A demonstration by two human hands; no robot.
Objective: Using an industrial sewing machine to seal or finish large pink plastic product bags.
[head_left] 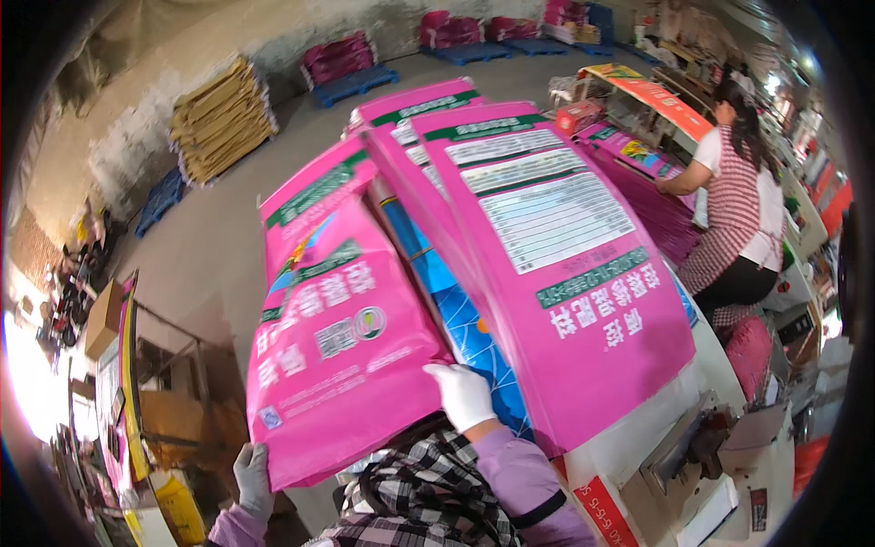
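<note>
Both my hands wear white gloves. My left hand point(253, 479) is closed on the near left corner of a flat pink printed sack point(355, 337). The sack's near right corner is pinched in my right hand point(462, 397). This sack lies tilted toward the left, printed side up, with its far end close to other pink sacks. Immediately to the right lies a stack of pink sacks point(592, 310) with white printed panels and green bands. Between the held sack and that stack shows a blue patterned surface point(467, 319).
At the right a person in a checked apron point(738, 201) handles another pink sack pile point(647, 201). Yellowish sacks point(221, 123) are stacked by the wall, near blue pallets point(355, 87). A metal machine part point(702, 447) sits at the near right; a cardboard box point(104, 319) stands left.
</note>
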